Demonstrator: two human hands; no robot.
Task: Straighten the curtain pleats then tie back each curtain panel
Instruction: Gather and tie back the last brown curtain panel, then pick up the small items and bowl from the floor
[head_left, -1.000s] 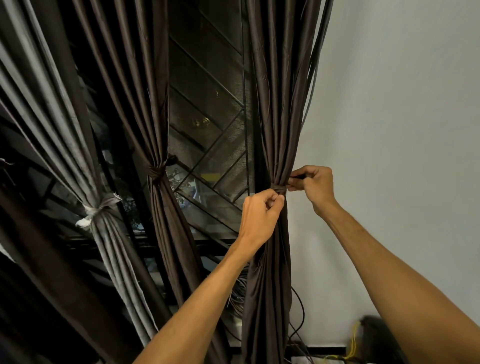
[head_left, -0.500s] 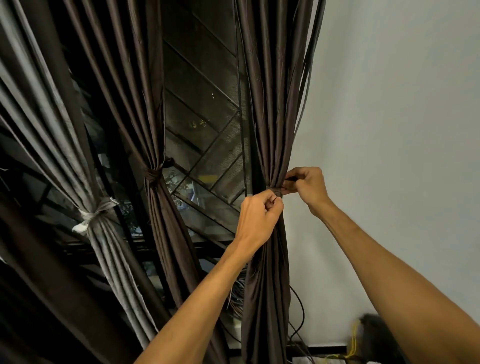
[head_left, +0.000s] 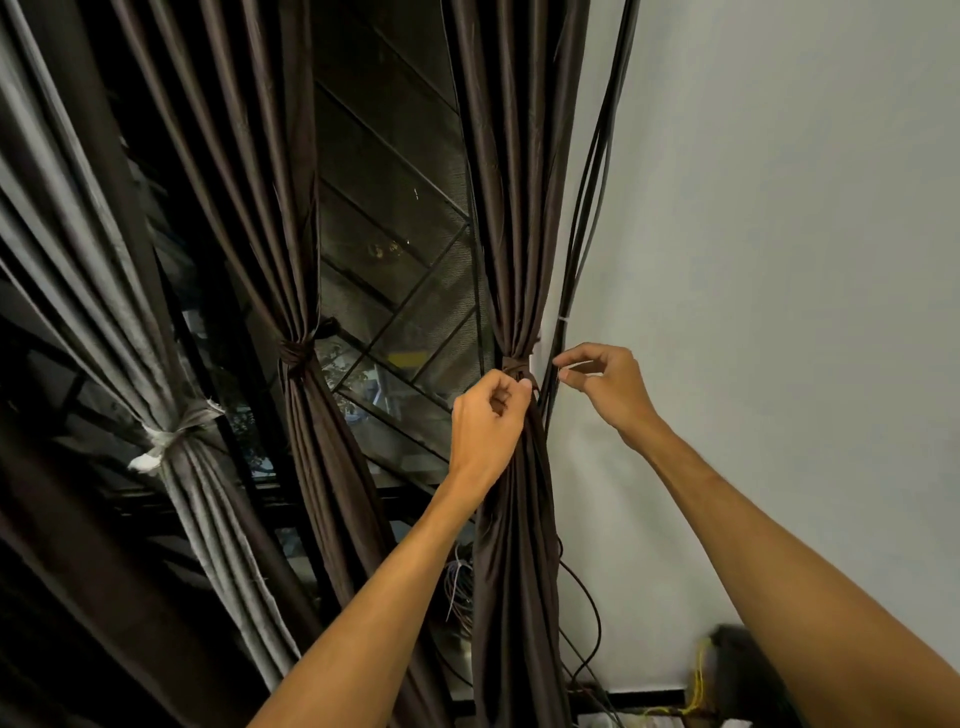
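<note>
At right panel (head_left: 514, 208), tie (head_left: 514, 365) looks knotted: left grip (head_left: 488, 426) pinches panel just below, right grip (head_left: 602, 384) spread; middle panel (head_left: 280, 234), grey panel (head_left: 104, 291) already tied.

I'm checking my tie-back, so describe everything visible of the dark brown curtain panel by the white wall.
The dark brown, satiny pleated curtain panel hangs beside the white wall, cinched mid-height by a matching brown fabric band. Below it the folds fall loosely. The left hand pinches the fabric just under the band.

The left hand (head_left: 485, 431) and right hand (head_left: 605, 387) are bare, as are both forearms (head_left: 395, 587) to the frame's edge.
</note>
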